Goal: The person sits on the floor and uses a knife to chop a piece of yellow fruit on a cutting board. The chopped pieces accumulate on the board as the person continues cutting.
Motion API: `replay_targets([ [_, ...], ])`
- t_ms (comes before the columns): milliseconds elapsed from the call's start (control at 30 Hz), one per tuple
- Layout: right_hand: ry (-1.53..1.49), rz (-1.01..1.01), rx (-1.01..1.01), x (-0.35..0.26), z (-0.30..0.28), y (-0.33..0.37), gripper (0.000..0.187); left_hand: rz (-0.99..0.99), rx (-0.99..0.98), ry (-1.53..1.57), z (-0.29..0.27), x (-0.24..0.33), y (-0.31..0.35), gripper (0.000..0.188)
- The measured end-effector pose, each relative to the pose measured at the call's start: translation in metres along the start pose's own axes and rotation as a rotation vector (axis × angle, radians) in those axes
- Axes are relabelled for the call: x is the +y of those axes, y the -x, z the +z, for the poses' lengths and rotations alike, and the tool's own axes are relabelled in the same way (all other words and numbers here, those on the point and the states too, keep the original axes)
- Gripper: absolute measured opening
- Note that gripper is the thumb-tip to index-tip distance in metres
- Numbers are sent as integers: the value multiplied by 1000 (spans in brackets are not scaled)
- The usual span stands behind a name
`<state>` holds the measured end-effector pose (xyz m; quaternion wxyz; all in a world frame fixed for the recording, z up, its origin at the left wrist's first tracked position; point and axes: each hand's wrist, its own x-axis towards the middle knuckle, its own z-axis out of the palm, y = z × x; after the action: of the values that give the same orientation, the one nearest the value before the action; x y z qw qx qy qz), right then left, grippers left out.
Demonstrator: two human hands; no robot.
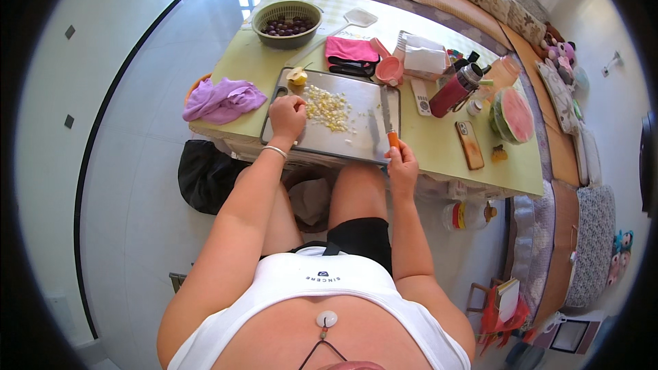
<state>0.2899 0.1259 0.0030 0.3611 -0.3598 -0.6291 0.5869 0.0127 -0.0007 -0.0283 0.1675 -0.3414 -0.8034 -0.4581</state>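
Note:
My right hand (403, 168) grips a knife (393, 138) by its orange handle, with the blade pointing away from me over the right edge of a grey cutting board (343, 142). Over the board's left part is my left hand (287, 118), its fingers curled closed; whatever they may hold is hidden. Beside it, small pale yellow and white diced pieces (327, 107) lie scattered on the board. A cut piece of yellow fruit (297, 76) rests at the board's far left corner.
Behind the board are a basket (288, 42) of dark round fruit, a white spatula (360, 18) and pink-and-black cloths (352, 53). To the right stand a red thermos (455, 90), a phone (469, 144) and a cut watermelon (513, 116). A purple cloth (224, 101) hangs at the left edge.

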Motion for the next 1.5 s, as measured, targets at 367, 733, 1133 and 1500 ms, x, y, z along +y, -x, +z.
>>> replay_targets([
  [367, 66, -136, 135, 6, -16, 4, 32, -20, -49, 6, 0, -3, -1, 5],
  [733, 24, 40, 1, 10, -6, 12, 31, -18, -50, -6, -1, -4, 0, 5],
  [1133, 250, -56, 121, 0, -7, 22, 33, 18, -16, -35, -2, -5, 0, 6],
  [1500, 39, -81, 20, 6, 27, 6, 31, -26, -54, 6, -1, -4, -1, 3],
])
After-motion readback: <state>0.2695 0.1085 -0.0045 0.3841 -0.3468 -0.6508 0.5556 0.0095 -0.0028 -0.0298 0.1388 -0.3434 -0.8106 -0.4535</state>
